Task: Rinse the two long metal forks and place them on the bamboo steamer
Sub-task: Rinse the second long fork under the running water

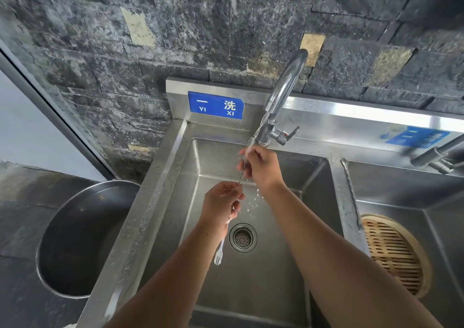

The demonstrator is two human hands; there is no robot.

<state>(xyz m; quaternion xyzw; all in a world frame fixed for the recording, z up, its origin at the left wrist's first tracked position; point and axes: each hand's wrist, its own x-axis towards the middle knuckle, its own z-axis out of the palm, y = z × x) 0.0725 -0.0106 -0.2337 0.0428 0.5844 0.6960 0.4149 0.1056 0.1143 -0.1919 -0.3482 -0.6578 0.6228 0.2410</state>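
Observation:
One long metal fork (220, 248) hangs over the left sink basin (266, 272), tines down near the drain. My left hand (221, 203) grips its shaft in the middle. My right hand (261, 168) closes on the upper end, right under the running water from the faucet (283, 89). A second long twisted metal fork (350, 189) lies on the divider between the two basins. The round bamboo steamer (394, 252) sits in the right basin, partly hidden by my right forearm.
A large round metal pot (75, 239) stands on the dark counter left of the sink. A second faucet (437, 155) reaches over the right basin. A dark stone wall rises behind. The drain strainer (243, 237) lies in the left basin floor.

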